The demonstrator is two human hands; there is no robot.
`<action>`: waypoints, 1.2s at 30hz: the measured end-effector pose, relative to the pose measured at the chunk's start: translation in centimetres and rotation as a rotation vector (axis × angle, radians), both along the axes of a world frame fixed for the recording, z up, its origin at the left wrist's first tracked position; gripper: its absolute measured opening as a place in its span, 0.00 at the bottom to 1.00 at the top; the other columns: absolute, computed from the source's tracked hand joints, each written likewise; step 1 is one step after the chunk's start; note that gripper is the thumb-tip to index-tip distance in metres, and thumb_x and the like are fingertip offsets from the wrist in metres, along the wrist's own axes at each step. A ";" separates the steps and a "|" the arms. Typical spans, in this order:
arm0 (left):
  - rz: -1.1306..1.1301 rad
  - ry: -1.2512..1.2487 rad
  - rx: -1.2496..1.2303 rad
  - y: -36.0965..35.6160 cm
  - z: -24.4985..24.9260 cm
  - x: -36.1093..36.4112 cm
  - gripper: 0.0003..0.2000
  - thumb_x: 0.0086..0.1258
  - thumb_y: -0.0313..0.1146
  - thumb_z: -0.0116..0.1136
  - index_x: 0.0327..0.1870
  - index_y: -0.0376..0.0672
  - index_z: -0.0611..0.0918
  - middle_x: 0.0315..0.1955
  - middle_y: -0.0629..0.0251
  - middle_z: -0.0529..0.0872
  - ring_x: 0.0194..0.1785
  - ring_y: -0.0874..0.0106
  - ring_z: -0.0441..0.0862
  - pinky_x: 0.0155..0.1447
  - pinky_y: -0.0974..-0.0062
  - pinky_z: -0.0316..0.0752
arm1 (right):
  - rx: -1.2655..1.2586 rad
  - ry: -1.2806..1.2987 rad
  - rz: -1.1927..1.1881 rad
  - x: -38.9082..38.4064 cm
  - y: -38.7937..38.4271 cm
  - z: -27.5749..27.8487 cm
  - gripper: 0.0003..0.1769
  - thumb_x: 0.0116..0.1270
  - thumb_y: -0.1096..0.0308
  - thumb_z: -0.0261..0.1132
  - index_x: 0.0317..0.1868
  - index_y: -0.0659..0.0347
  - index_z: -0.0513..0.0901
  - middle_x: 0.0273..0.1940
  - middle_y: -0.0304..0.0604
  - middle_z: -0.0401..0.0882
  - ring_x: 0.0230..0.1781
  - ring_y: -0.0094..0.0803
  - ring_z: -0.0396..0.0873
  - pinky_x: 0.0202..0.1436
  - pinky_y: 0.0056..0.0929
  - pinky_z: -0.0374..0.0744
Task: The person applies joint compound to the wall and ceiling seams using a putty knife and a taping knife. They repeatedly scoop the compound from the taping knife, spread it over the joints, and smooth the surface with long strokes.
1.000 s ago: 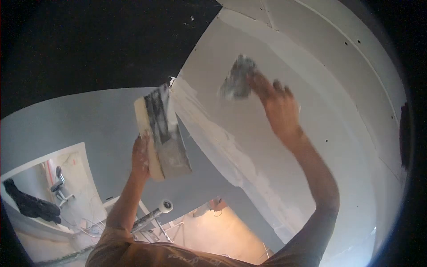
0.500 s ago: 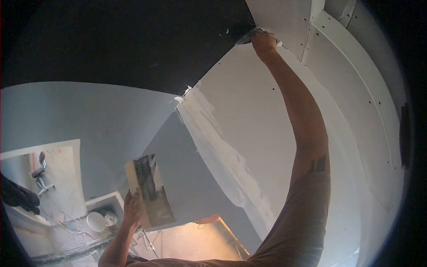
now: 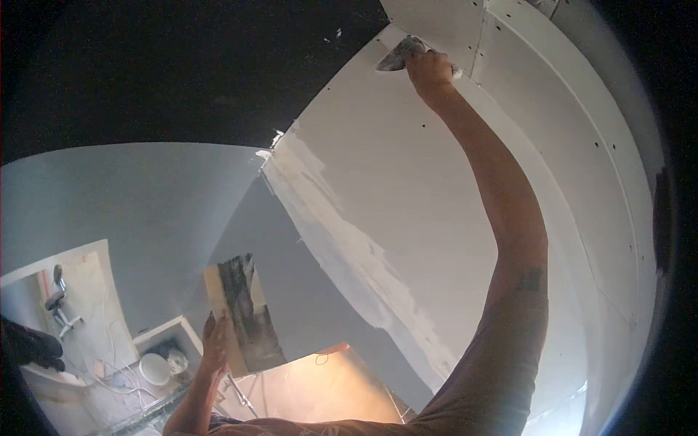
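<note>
High up, my right hand (image 3: 430, 69) is closed around the handle of a putty knife (image 3: 396, 58). Its smeared blade lies over the white panel (image 3: 378, 145), just below the corner where this panel meets the black surface (image 3: 182, 73). Lower left, my left hand (image 3: 216, 345) grips a flat rectangular board (image 3: 247, 309) by its pale edge. Dark and light smears cover the board's face. A rough band of white filler (image 3: 349, 240) runs along the seam between the white panel and the grey wall (image 3: 174, 196).
Curved white boards with screw heads (image 3: 574, 109) rise at the right. Below left are a white bucket (image 3: 155, 369), loose cables and an opening with a white frame (image 3: 109, 291). A warmly lit area (image 3: 327, 392) shows at the bottom.
The putty knife has come away from the corner edge onto the white panel, so more of its blade shows. The view has shifted slightly; my left hand still holds the board.
</note>
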State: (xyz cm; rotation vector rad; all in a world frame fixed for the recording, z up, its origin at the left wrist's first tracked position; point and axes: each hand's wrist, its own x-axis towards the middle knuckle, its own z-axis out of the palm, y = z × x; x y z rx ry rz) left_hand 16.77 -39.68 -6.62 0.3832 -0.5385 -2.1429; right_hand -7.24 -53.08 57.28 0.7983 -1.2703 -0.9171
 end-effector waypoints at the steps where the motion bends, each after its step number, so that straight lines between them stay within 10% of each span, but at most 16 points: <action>1: 0.000 0.027 0.025 0.2 1.2 -0.2 0.24 0.78 0.43 0.59 0.69 0.42 0.74 0.49 0.66 0.83 0.48 0.71 0.81 0.52 0.70 0.78 | 0.023 -0.010 0.022 -0.1 0.8 0.3 0.18 0.69 0.70 0.64 0.58 0.60 0.81 0.51 0.46 0.83 0.48 0.40 0.89 0.44 0.43 0.86; 17: -0.195 0.078 -0.038 2.9 4.7 -3.1 0.20 0.79 0.42 0.57 0.66 0.44 0.76 0.49 0.68 0.83 0.51 0.75 0.81 0.52 0.72 0.79 | -0.018 0.100 0.120 -1.9 13.6 -0.2 0.08 0.63 0.68 0.71 0.44 0.55 0.87 0.43 0.41 0.86 0.47 0.34 0.88 0.42 0.37 0.83; 19: -0.187 0.062 -0.050 3.7 5.7 -3.6 0.19 0.79 0.43 0.57 0.65 0.44 0.76 0.49 0.68 0.83 0.50 0.75 0.82 0.51 0.72 0.79 | 0.020 0.103 -0.022 -1.3 16.0 0.0 0.19 0.69 0.69 0.65 0.60 0.50 0.80 0.46 0.41 0.85 0.44 0.35 0.89 0.42 0.36 0.86; 25: -0.241 -0.009 -0.105 5.4 7.1 -4.8 0.18 0.80 0.43 0.56 0.62 0.44 0.77 0.46 0.68 0.83 0.46 0.75 0.82 0.49 0.70 0.80 | 0.001 0.067 0.007 -0.4 21.0 0.0 0.24 0.66 0.68 0.68 0.63 0.48 0.79 0.33 0.35 0.87 0.43 0.32 0.87 0.41 0.35 0.84; 36: -0.267 -0.040 -0.196 10.2 9.7 -5.5 0.18 0.80 0.43 0.55 0.64 0.44 0.75 0.46 0.67 0.83 0.46 0.73 0.83 0.48 0.71 0.82 | -0.051 0.091 -0.011 -1.2 31.9 -1.2 0.24 0.65 0.69 0.68 0.63 0.48 0.81 0.44 0.37 0.86 0.41 0.29 0.87 0.39 0.31 0.82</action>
